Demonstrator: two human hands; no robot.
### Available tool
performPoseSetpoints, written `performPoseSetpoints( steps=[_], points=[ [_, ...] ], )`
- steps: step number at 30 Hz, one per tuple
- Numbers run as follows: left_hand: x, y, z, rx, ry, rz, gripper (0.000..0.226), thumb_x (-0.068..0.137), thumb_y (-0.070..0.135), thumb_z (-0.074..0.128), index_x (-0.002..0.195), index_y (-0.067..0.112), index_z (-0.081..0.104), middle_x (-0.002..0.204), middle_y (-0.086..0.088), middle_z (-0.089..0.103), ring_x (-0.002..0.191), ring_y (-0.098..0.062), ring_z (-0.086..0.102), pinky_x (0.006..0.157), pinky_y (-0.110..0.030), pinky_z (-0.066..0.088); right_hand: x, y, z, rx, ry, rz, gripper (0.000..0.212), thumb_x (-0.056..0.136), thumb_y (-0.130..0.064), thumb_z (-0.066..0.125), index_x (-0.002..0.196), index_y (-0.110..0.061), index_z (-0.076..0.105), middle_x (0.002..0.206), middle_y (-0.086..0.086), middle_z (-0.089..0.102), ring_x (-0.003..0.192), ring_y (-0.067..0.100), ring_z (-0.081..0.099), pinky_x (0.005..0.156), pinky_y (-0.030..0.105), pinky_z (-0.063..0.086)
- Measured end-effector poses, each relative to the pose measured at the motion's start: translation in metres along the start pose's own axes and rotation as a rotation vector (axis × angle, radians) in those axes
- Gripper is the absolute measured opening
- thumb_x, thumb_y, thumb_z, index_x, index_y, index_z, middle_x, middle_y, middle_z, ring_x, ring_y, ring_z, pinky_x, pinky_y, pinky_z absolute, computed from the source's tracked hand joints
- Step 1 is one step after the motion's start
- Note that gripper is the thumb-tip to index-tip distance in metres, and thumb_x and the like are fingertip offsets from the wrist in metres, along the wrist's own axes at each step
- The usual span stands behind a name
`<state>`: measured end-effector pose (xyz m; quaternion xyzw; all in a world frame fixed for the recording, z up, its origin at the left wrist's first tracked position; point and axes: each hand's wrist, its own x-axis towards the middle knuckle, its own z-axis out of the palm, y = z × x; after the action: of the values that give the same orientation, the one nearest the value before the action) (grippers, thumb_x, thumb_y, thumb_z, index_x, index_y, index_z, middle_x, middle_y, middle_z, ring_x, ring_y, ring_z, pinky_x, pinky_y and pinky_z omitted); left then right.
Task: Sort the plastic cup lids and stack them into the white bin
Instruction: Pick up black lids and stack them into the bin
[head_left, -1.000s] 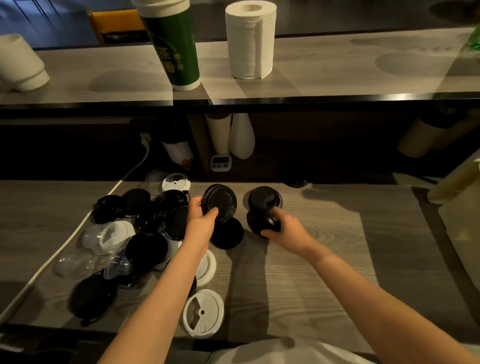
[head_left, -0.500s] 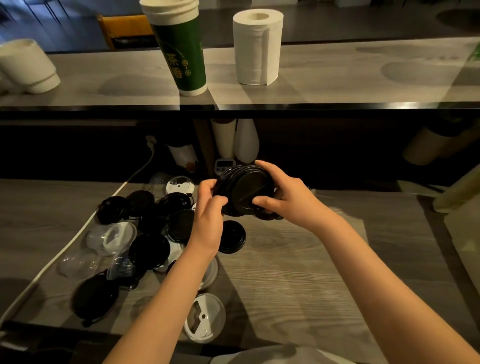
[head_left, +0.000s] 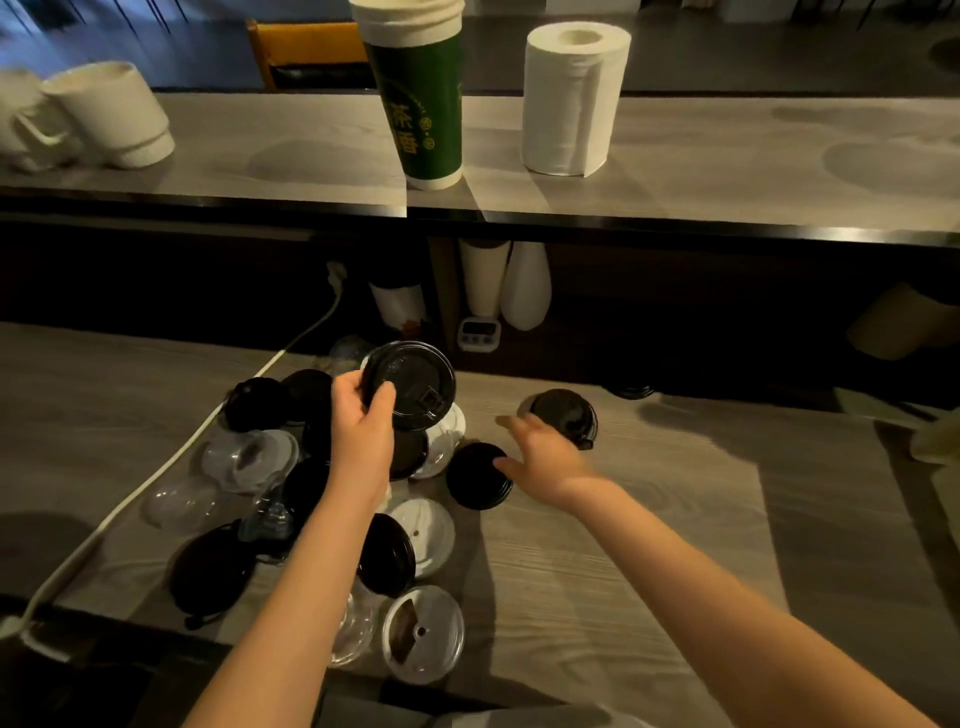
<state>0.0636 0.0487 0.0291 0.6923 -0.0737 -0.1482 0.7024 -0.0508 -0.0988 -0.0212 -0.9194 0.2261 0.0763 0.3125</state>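
My left hand (head_left: 363, 431) holds a black flat lid (head_left: 410, 384) up above the pile, thumb on its face. My right hand (head_left: 540, 457) hovers with fingers spread, empty, between a small stack of black domed lids (head_left: 566, 415) and a single black lid (head_left: 475, 475) lying on the wooden counter (head_left: 649, 545). A jumble of black, clear and white lids (head_left: 270, 483) covers the counter to the left. A white lid (head_left: 423, 535) and a clear lid (head_left: 423, 634) lie near the front edge. No white bin is in view.
A white cable (head_left: 156, 467) runs diagonally along the left of the pile. On the raised shelf stand a green paper cup stack (head_left: 421, 98), a paper towel roll (head_left: 571, 98) and white mugs (head_left: 109, 114). A small timer (head_left: 479, 334) and white cup stacks sit under the shelf.
Both hands held black lids together half a second ago. The right hand has let go and dropped toward the counter; the stack of black lids stands on the counter, and the left hand keeps one lid raised.
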Motion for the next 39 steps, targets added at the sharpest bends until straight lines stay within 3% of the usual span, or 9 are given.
performPoseSetpoints(
  steps=[3, 7, 14, 17, 20, 24, 28, 35, 39],
  points=[
    [0.01, -0.005, -0.006, -0.005, 0.04, -0.052, 0.018, 0.094, 0.01, 0.049, 0.093, 0.028, 0.046, 0.101, -0.001, 0.057, 0.103, -0.022, 0.058, 0.095, -0.042, 0.047, 0.003, 0.005, 0.036, -0.17, -0.154, -0.036, 0.085, 0.089, -0.042, 0.058, 0.151, -0.027, 0.001, 0.16, 0.004, -0.006, 0.146, 0.029, 0.0, 0.116, 0.049, 0.019],
    [0.01, -0.011, -0.007, 0.007, 0.019, -0.102, 0.016, 0.093, 0.011, 0.049, 0.09, 0.026, 0.047, 0.1, -0.004, 0.058, 0.098, -0.021, 0.058, 0.093, -0.043, 0.046, 0.001, 0.013, 0.066, -0.505, -0.239, -0.055, 0.074, 0.093, -0.059, 0.037, 0.15, -0.032, -0.001, 0.158, 0.006, -0.018, 0.145, 0.033, -0.007, 0.112, 0.061, 0.012],
    [0.009, -0.014, -0.001, 0.028, 0.006, -0.167, 0.014, 0.093, 0.011, 0.049, 0.103, 0.019, 0.047, 0.104, -0.007, 0.061, 0.102, -0.025, 0.06, 0.088, -0.039, 0.049, 0.008, 0.014, 0.055, -0.43, -0.132, -0.049, 0.062, 0.088, -0.037, 0.059, 0.138, -0.016, 0.028, 0.15, 0.015, 0.02, 0.136, 0.037, 0.025, 0.107, 0.051, 0.033],
    [0.007, -0.014, 0.003, 0.066, 0.0, -0.182, 0.013, 0.093, 0.016, 0.05, 0.103, 0.022, 0.046, 0.113, -0.01, 0.059, 0.106, -0.024, 0.059, 0.095, -0.043, 0.048, 0.005, 0.02, 0.04, -0.05, 0.004, 0.01, 0.068, 0.077, -0.038, 0.072, 0.132, -0.018, 0.038, 0.13, 0.006, 0.036, 0.117, 0.028, 0.048, 0.094, 0.039, 0.047],
    [0.006, -0.013, 0.009, 0.108, -0.01, -0.174, 0.011, 0.093, 0.019, 0.052, 0.101, 0.024, 0.045, 0.112, -0.006, 0.058, 0.107, -0.023, 0.057, 0.098, -0.047, 0.046, 0.005, 0.014, 0.017, 0.402, 0.249, 0.076, 0.067, 0.071, -0.041, 0.078, 0.126, -0.019, 0.046, 0.119, -0.002, 0.043, 0.111, 0.017, 0.05, 0.092, 0.028, 0.044],
    [-0.003, -0.004, 0.023, 0.084, -0.077, -0.143, 0.009, 0.093, 0.021, 0.052, 0.094, 0.028, 0.047, 0.108, -0.002, 0.059, 0.108, -0.022, 0.058, 0.09, -0.039, 0.048, 0.002, -0.012, -0.016, 0.691, 0.358, -0.126, 0.071, 0.066, -0.036, 0.083, 0.126, -0.027, 0.047, 0.125, -0.011, 0.051, 0.116, 0.005, 0.051, 0.096, 0.03, 0.048],
    [-0.015, 0.014, 0.036, -0.128, -0.148, -0.142, 0.009, 0.098, 0.016, 0.043, 0.096, 0.021, 0.05, 0.101, -0.002, 0.06, 0.102, -0.019, 0.059, 0.086, -0.034, 0.049, -0.006, -0.028, -0.03, 0.477, 0.467, -0.414, 0.075, 0.067, -0.028, 0.084, 0.132, -0.017, 0.048, 0.129, -0.012, 0.044, 0.121, -0.003, 0.042, 0.097, 0.017, 0.042],
    [-0.024, 0.017, 0.03, -0.048, -0.357, -0.106, 0.029, 0.081, 0.026, 0.058, 0.107, 0.019, 0.049, 0.108, -0.005, 0.061, 0.106, -0.021, 0.06, 0.086, -0.035, 0.049, -0.019, -0.028, -0.041, 0.112, 0.517, -0.486, 0.075, 0.066, -0.046, 0.08, 0.13, -0.019, 0.051, 0.143, 0.001, 0.044, 0.127, 0.018, 0.048, 0.094, 0.033, 0.047],
    [-0.021, 0.013, 0.029, -0.1, -0.379, -0.127, 0.027, 0.083, 0.013, 0.055, 0.11, 0.015, 0.05, 0.109, -0.009, 0.061, 0.102, -0.02, 0.06, 0.087, -0.037, 0.049, -0.018, -0.024, -0.044, 0.197, 0.465, -0.52, 0.071, 0.068, -0.045, 0.078, 0.13, -0.022, 0.051, 0.147, -0.002, 0.04, 0.132, 0.016, 0.044, 0.099, 0.033, 0.045]
  ],
)
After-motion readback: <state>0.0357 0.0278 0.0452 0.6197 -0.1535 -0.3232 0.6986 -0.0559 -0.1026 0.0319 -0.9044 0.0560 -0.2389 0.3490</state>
